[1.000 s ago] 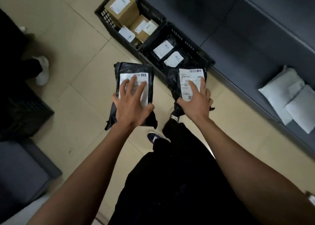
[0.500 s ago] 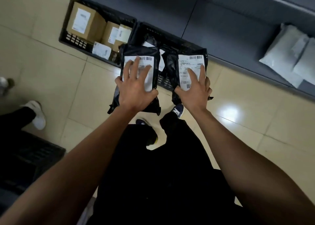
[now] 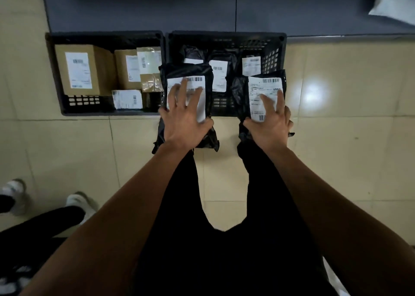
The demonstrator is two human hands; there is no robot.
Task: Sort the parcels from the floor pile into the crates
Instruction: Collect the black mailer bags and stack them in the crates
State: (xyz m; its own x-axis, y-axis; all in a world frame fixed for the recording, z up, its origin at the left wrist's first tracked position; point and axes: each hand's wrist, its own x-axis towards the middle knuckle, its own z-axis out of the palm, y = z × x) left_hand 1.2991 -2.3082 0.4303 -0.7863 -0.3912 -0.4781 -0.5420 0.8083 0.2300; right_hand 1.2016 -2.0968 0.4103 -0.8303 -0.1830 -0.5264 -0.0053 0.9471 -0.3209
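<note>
From the head camera, the left hand (image 3: 184,120) grips a black bag (image 3: 187,75) with fingers spread over its white label, and the right hand (image 3: 269,125) grips a second black bag (image 3: 241,93) the same way. Both bags hang over the near edge of the right crate (image 3: 274,55), which holds more black bags. Left of the hands, the left crate (image 3: 65,102) holds cardboard boxes (image 3: 101,69).

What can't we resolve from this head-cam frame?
- Label text on both black bags, left and right: too small, part covered by the left hand and right hand.
- Right crate floor: hidden by bags.
- White parcel: cut off at top-right edge.
</note>
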